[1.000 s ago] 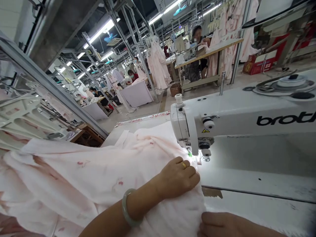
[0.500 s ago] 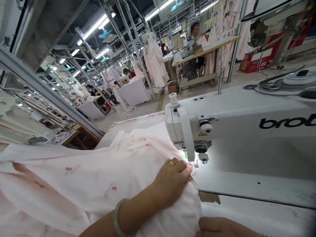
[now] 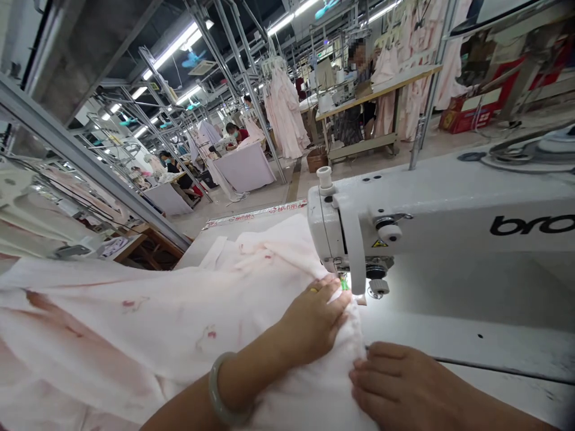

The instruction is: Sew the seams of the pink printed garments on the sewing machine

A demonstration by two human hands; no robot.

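Note:
Pale pink printed fabric (image 3: pixel 179 305) drapes over the sewing machine bed and runs up under the lit needle area. My left hand (image 3: pixel 309 323), with a ring and a pale bangle, lies palm down on it just before the presser foot. Its fingers are apart and press the cloth beside the foot. Lower right, my right hand (image 3: pixel 399 383) has its fingers closed on the fabric's right edge; their tips are partly hidden. The white sewing machine (image 3: pixel 440 209) stands over the cloth, its head (image 3: pixel 332 227) close above my left fingertips.
A grey metal beam (image 3: pixel 90 161) slants across the left side. Beyond the machine, people work at other sewing tables (image 3: pixel 381 90). Pink garments (image 3: pixel 285 114) hang on racks, and a red box (image 3: pixel 469 114) sits on the floor at upper right.
My right hand has come up from the bottom edge onto the fabric's edge. My left fingers have spread from a tighter curl. The machine appears slightly further right in view.

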